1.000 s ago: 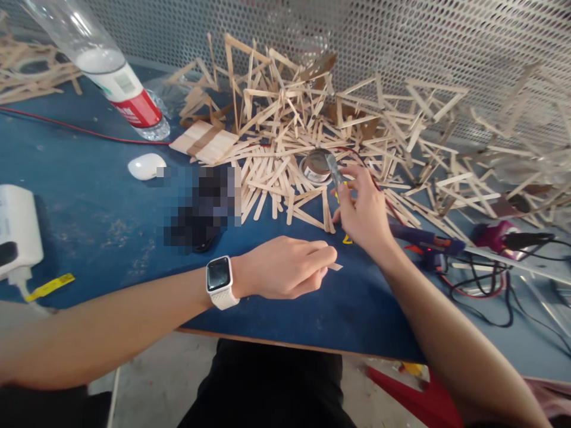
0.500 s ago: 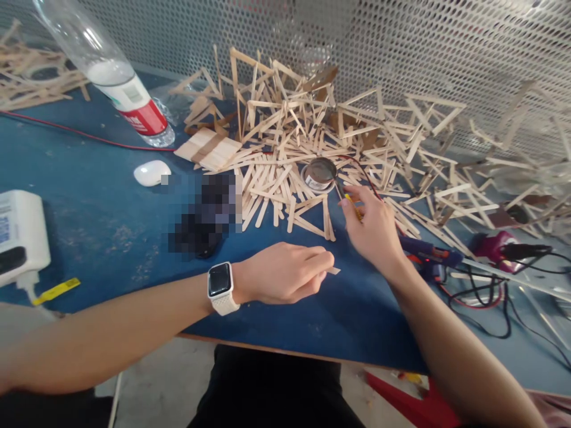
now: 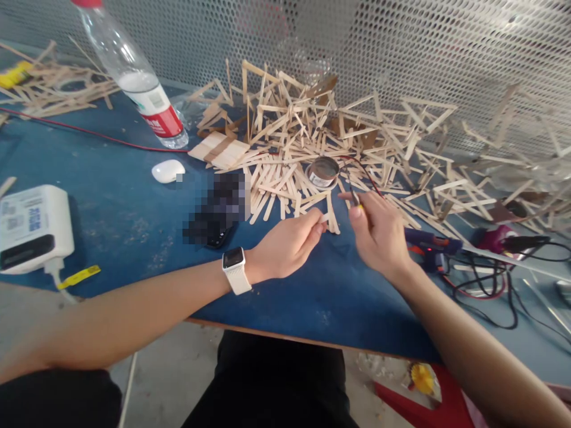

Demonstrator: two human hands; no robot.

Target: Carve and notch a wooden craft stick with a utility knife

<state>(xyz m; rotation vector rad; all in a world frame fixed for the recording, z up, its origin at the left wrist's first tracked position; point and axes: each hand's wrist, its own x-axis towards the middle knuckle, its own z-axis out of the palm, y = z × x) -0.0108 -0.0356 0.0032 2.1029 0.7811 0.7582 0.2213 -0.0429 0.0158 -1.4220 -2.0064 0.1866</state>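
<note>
My left hand (image 3: 288,245), with a white watch (image 3: 235,268) on the wrist, hovers over the blue table (image 3: 134,220). Its fingers pinch a short wooden stick piece (image 3: 322,218). My right hand (image 3: 379,235) is closed round a small yellow-handled tool (image 3: 357,201) whose thin tip points up and away. Both hands meet just in front of a flat triangle of sticks (image 3: 323,211) at the near edge of a big heap of wooden sticks (image 3: 312,137). A small metal tin (image 3: 323,172) sits among the sticks just beyond.
A plastic bottle (image 3: 143,89) with a red label stands at the back left. Nearer lie a white mouse-shaped object (image 3: 166,171), a white charger box (image 3: 31,226) and a blurred dark object (image 3: 218,208). A purple glue gun (image 3: 428,244) and tangled cables (image 3: 486,285) lie to the right.
My left hand has moved up and right with the stick piece toward the triangle. My right hand has dropped from beside the tin and come closer to the left hand.
</note>
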